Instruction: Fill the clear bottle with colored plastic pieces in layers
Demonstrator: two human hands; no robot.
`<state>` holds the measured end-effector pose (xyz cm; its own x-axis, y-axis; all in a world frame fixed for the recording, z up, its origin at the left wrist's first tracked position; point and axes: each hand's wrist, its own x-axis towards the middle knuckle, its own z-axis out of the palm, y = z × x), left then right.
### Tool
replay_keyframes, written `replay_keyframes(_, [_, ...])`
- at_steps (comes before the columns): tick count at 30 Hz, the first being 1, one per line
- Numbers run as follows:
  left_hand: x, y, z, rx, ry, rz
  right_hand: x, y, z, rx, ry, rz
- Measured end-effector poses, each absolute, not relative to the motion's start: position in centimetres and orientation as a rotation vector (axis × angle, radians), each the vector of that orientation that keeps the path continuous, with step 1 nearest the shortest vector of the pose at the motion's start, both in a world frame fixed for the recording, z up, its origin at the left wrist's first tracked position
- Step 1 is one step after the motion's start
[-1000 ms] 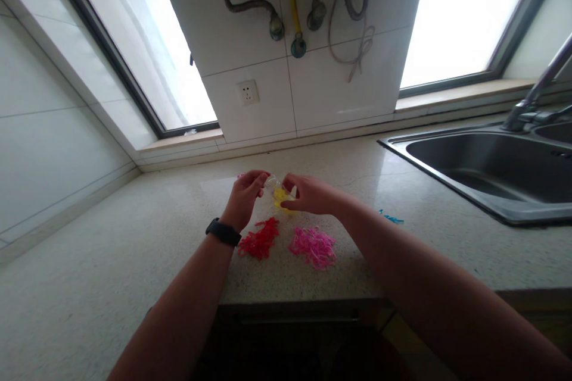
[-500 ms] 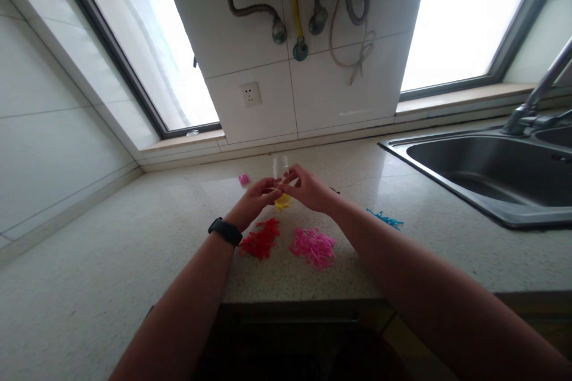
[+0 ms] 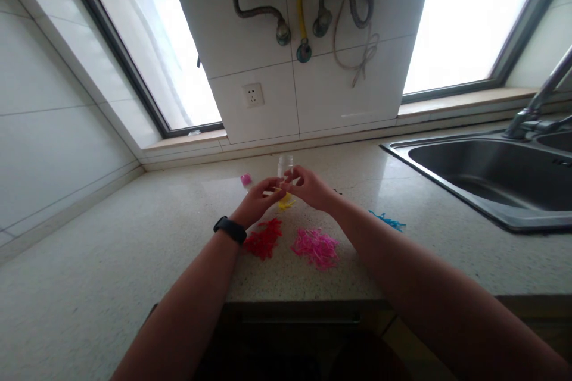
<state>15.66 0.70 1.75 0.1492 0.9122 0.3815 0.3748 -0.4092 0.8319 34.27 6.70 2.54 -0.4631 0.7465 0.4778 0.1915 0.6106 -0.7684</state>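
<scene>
My left hand (image 3: 259,201) and my right hand (image 3: 308,186) meet over the speckled countertop (image 3: 134,250), fingertips pinched together on a thin yellow piece. Under them lies a small pile of yellow pieces (image 3: 285,204). A small clear bottle (image 3: 285,165) stands upright just behind my hands. A pink cap (image 3: 245,179) lies to the left of it. Nearer to me are a red pile (image 3: 263,239) and a pink pile (image 3: 315,247) of similar thin pieces. A black band sits on my left wrist.
A few blue pieces (image 3: 386,221) lie to the right. A steel sink (image 3: 491,172) with a tap (image 3: 540,98) fills the right side. The tiled wall behind carries a socket (image 3: 253,94) and hoses, with windows on both sides.
One second ago both hands held the clear bottle tilted over the yellow pile. Now the bottle stands upright behind them, the pink cap lies uncovered, and the fingertips pinch a yellow piece.
</scene>
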Motion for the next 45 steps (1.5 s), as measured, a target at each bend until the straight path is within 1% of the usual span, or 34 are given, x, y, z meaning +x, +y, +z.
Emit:
replay_keyframes(2, [15.4, 1.2, 1.2, 1.963, 1.285, 1.229, 34.7, 6.7, 3.0, -0.782, -1.921, 0.763])
replay_keyframes(5, [14.6, 2.1, 0.3, 2.193, 1.516, 1.19, 35.2, 6.9, 3.7, -0.844, -1.837, 0.696])
replay_keyframes(9, [13.5, 2.9, -0.5, 2.403, 1.757, 1.036, 35.7, 7.2, 4.0, -0.908, -1.792, 0.637])
replay_keyframes(14, [13.3, 2.9, -0.6, 2.479, 1.766, 0.875, 35.8, 7.1, 3.8, -0.921, -1.82, 0.613])
replay_keyframes(20, [13.7, 2.8, -0.3, 2.523, 1.774, 0.841, 35.7, 7.2, 3.5, -0.902, -1.837, 0.589])
replay_keyframes(34, [14.4, 2.9, -0.1, 2.626, 1.826, 0.832, 35.6, 7.1, 3.4, -0.889, -1.873, 0.547])
replay_keyframes(40, [13.8, 2.9, 0.3, 2.575, 1.805, 0.944, 35.8, 7.1, 3.3, -0.906, -1.917, 0.515])
replay_keyframes(45, [13.2, 2.7, 0.9, 2.511, 1.767, 1.127, 36.3, 7.1, 3.3, -0.944, -2.02, 0.413])
